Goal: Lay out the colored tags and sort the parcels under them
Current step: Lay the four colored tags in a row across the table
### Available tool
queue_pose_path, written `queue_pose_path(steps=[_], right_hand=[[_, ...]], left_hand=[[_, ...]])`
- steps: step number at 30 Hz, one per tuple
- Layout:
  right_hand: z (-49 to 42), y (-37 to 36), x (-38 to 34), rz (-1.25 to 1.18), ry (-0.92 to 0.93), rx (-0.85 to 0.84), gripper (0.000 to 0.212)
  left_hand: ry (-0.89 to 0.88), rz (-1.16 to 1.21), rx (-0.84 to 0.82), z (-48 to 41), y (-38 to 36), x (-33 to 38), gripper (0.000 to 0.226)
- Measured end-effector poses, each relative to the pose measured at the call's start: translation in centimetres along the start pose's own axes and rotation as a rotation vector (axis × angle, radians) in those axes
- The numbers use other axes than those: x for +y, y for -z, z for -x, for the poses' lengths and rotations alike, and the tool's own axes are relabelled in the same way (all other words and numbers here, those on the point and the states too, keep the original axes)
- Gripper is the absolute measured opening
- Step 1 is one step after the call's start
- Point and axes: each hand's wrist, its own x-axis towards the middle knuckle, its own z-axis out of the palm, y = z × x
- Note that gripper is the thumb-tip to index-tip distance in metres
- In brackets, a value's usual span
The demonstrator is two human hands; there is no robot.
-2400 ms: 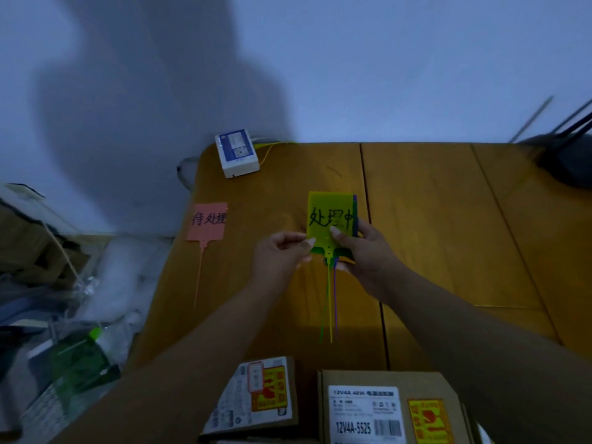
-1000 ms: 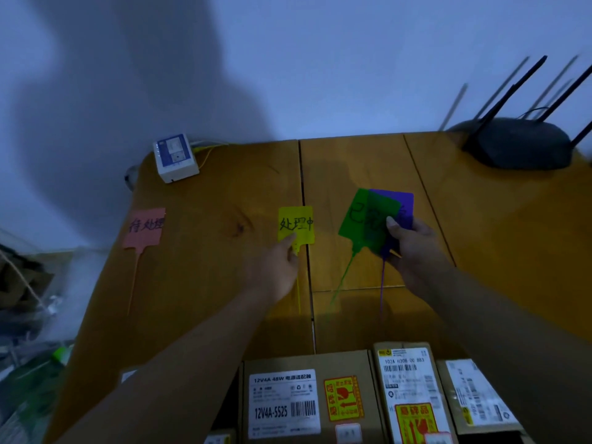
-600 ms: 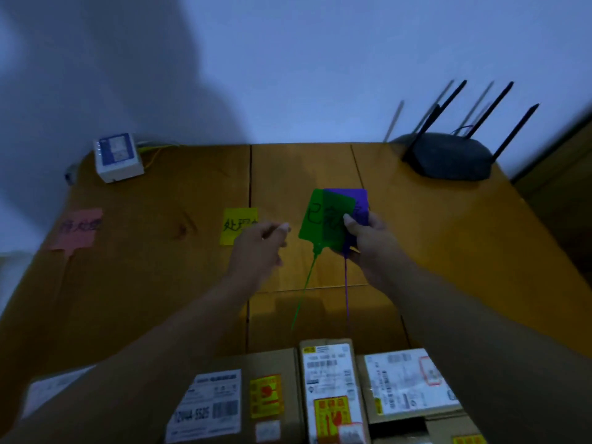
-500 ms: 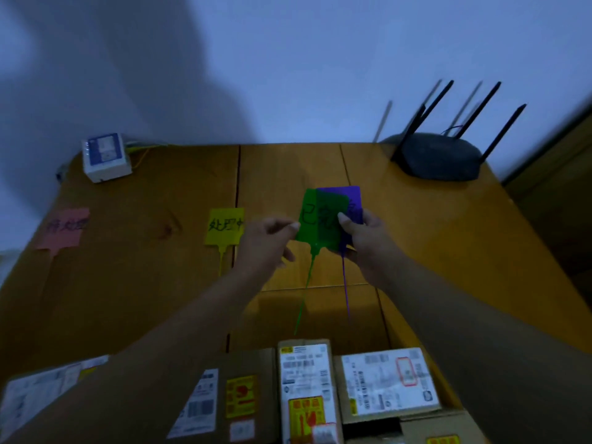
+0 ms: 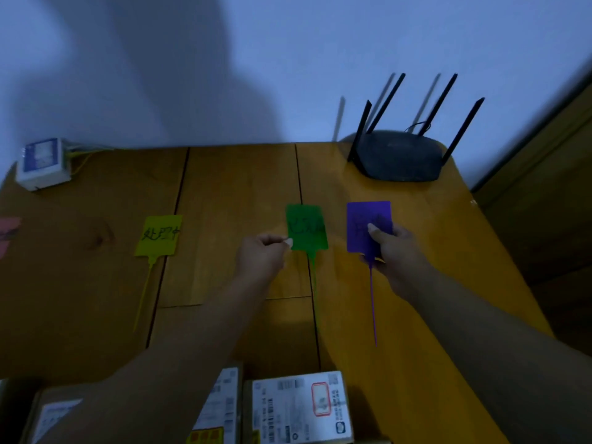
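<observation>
A yellow tag [image 5: 159,235] with black writing lies flat on the wooden table [image 5: 234,187]. A pink tag [image 5: 7,230] shows at the far left edge. To the right lies a green tag [image 5: 307,227], and my left hand [image 5: 261,257] pinches its lower left corner. My right hand [image 5: 392,248] holds a purple tag [image 5: 368,219] by its lower part, thumb on its face. Cardboard parcels with labels [image 5: 299,408] sit along the near edge, partly hidden by my left forearm.
A black router [image 5: 398,158] with several antennas stands at the back right. A small white and blue box [image 5: 43,165] with a yellow cable sits at the back left. A wall runs behind the table, and a wooden panel [image 5: 544,200] stands to the right.
The green and purple tags, held stacked together, are now apart: my left hand drew the green one left onto the table, while my right hand moved the purple one right.
</observation>
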Motion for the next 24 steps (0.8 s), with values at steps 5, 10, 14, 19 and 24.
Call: queue_pose_path(steps=[5,10,14,19,24], right_hand=[[-1.5,2.6,1.4,0.018,-0.024,0.024,0.025],[-2.2,3.1,2.2,0.017,-0.045,0.012,0.011],[-2.6,3.2,2.5,-0.014,-0.082,-0.027,0.007],[-2.7,3.6,2.2,-0.035,-0.093,-0.068,0.012],[-2.4,4.6,1.5,-0.091,-0.103,-0.067,0.017]], left_hand=[[0.058,-0.094,0.082,-0.7,-2.1,-1.2,0.005],[-0.034,-0.247,0.067,-0.8,-2.3,-1.6,0.016],[-0.147,-0.373,0.041,-0.8,-2.1,-1.5,0.022],[-0.347,-0.611,-0.013,0.1,-1.7,-1.8,0.042],[-0.425,-0.64,0.06,0.6,-2.6,-2.2,0.044]])
